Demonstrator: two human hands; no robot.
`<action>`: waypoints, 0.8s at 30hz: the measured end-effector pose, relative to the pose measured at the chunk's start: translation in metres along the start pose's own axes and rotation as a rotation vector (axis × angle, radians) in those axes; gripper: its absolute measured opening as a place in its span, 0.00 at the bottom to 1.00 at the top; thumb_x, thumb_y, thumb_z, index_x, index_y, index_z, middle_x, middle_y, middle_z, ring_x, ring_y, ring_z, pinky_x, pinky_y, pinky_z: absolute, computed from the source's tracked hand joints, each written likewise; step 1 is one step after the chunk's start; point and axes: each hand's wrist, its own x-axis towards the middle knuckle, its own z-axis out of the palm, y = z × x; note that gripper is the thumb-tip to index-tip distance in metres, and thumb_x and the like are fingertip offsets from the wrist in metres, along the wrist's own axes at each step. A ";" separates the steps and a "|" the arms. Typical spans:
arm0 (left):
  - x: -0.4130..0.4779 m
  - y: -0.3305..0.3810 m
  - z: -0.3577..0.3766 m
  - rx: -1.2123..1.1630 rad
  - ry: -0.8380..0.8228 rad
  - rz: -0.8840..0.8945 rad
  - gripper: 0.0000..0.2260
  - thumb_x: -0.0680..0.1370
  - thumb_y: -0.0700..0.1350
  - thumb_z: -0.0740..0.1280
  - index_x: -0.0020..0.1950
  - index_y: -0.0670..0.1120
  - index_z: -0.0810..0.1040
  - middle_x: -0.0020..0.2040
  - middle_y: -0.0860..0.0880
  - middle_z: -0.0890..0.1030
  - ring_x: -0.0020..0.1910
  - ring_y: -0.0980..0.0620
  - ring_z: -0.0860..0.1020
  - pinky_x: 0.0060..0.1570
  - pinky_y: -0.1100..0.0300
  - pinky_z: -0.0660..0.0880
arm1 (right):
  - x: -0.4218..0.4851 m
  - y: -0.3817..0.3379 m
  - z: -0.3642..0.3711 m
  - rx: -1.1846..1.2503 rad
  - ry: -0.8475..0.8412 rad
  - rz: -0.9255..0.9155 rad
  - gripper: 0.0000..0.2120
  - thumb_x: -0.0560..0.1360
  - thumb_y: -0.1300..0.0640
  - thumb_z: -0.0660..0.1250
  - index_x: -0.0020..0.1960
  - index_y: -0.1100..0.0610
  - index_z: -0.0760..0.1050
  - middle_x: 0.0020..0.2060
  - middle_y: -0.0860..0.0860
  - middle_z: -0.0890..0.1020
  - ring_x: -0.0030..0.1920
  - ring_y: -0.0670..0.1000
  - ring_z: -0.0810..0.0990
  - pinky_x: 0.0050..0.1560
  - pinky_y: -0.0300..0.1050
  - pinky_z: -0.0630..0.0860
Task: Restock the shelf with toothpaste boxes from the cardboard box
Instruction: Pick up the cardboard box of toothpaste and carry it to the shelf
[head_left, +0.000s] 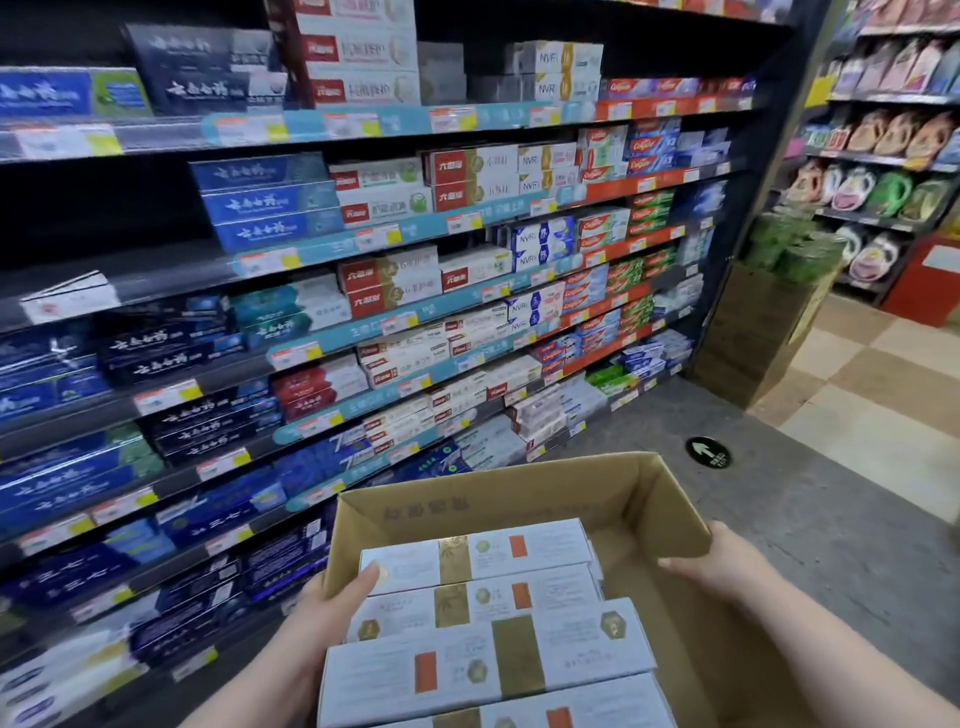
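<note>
I carry an open cardboard box (613, 493) in front of me. My left hand (332, 608) grips its left wall, thumb over the rim and touching a toothpaste box. My right hand (722, 564) grips the right wall, thumb inside. Several white toothpaste boxes (483, 660) with gold bands and orange squares lie flat in the left part of the carton; its right part shows bare cardboard. The toothpaste shelf (415, 306) rises to the left and ahead, with several tiers full of boxes.
A dark gap (93, 208) shows on the upper left tiers. At the shelf's far end stands a brown display stand (753, 332) with green packs. A second shelf (893, 156) of detergent pouches is at the right. Grey floor with an arrow sticker (707, 452) lies ahead.
</note>
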 end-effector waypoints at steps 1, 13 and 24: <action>0.015 0.004 0.009 0.001 -0.005 0.000 0.10 0.76 0.47 0.67 0.53 0.43 0.76 0.43 0.44 0.83 0.38 0.47 0.82 0.29 0.61 0.73 | 0.016 -0.002 -0.005 -0.001 0.003 0.000 0.32 0.65 0.46 0.75 0.62 0.58 0.67 0.58 0.57 0.78 0.58 0.57 0.77 0.56 0.50 0.75; 0.153 0.083 0.092 0.057 0.071 -0.020 0.22 0.72 0.54 0.70 0.61 0.43 0.72 0.54 0.45 0.78 0.42 0.53 0.77 0.34 0.61 0.68 | 0.169 -0.052 -0.068 -0.010 -0.026 -0.001 0.33 0.66 0.46 0.74 0.63 0.58 0.65 0.57 0.56 0.79 0.57 0.56 0.78 0.55 0.48 0.75; 0.202 0.089 0.177 -0.189 0.231 -0.075 0.10 0.76 0.45 0.66 0.55 0.44 0.73 0.42 0.46 0.81 0.37 0.48 0.80 0.31 0.58 0.72 | 0.335 -0.119 -0.088 -0.191 -0.186 -0.187 0.36 0.68 0.45 0.71 0.69 0.57 0.61 0.61 0.56 0.77 0.59 0.57 0.76 0.54 0.47 0.73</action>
